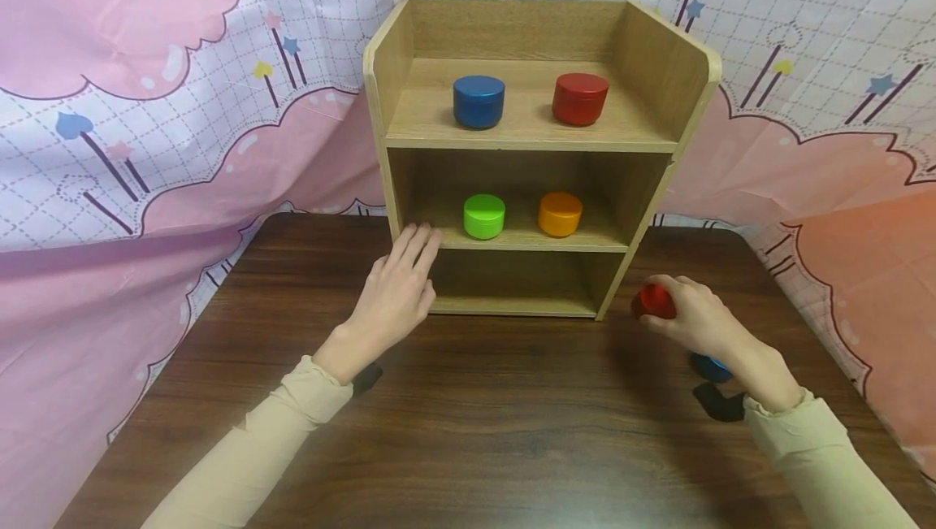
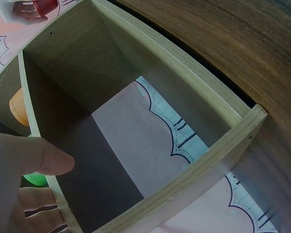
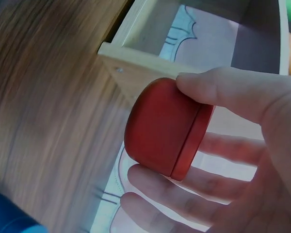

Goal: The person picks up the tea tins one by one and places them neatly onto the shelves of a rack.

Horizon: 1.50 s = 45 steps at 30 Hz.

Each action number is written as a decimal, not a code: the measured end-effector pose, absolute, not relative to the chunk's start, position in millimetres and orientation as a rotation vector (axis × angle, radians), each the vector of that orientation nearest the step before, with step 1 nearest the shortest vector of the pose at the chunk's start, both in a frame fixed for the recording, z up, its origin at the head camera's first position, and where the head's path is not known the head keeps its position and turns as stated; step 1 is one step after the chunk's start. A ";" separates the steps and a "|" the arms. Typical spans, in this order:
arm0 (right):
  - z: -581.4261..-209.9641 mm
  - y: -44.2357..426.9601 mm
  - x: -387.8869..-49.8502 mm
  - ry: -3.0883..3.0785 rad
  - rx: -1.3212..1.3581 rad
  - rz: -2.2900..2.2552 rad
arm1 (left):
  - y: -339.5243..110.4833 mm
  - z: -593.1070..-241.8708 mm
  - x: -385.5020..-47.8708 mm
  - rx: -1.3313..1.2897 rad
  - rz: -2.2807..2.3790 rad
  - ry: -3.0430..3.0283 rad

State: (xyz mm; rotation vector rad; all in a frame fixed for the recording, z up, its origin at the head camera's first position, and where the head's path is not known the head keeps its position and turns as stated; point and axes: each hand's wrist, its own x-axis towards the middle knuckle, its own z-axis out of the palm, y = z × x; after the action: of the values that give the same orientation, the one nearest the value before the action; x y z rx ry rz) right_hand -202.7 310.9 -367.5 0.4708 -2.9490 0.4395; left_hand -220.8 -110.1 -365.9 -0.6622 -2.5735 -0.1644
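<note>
Beside the shelf's lower right side, my right hand [image 1: 698, 314] grips a small round red tin [image 3: 167, 128] between thumb and fingers, above the table. My left hand [image 1: 395, 293] rests its extended fingers at the left end of the middle board of the wooden shelf [image 1: 515, 143]; in the left wrist view its thumb [image 2: 51, 158] lies over that board. On the top board stand a blue tin [image 1: 478, 102] and another red tin [image 1: 580, 100]. The middle board holds a green tin [image 1: 484, 217] and an orange tin [image 1: 560, 215].
A second blue tin [image 1: 709, 368] is on the dark wooden table [image 1: 512, 431], partly hidden under my right wrist. Dark straps [image 1: 719, 403] show near both wrists. Behind the shelf hangs a patterned pink and white cloth [image 1: 307, 163].
</note>
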 end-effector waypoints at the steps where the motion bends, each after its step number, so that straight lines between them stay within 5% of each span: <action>1: -366.7 309.1 -202.0 -2.952 0.475 0.444 | -110.1 -366.2 -221.0 -0.663 -0.165 -2.572; 23: -355.7 264.4 -193.4 -2.954 0.627 0.473 | -110.1 -367.4 -220.9 -0.660 -0.165 -2.556; 45: -362.6 209.3 -220.4 -2.892 0.724 0.510 | -110.1 -368.5 -221.8 -0.667 -0.166 -2.537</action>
State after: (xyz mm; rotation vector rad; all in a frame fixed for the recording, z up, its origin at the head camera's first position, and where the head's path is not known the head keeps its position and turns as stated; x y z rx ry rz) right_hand -220.4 209.3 -362.6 0.7242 -2.8918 0.5095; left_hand -221.8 -110.1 -368.5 -0.6670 -2.5371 -0.1663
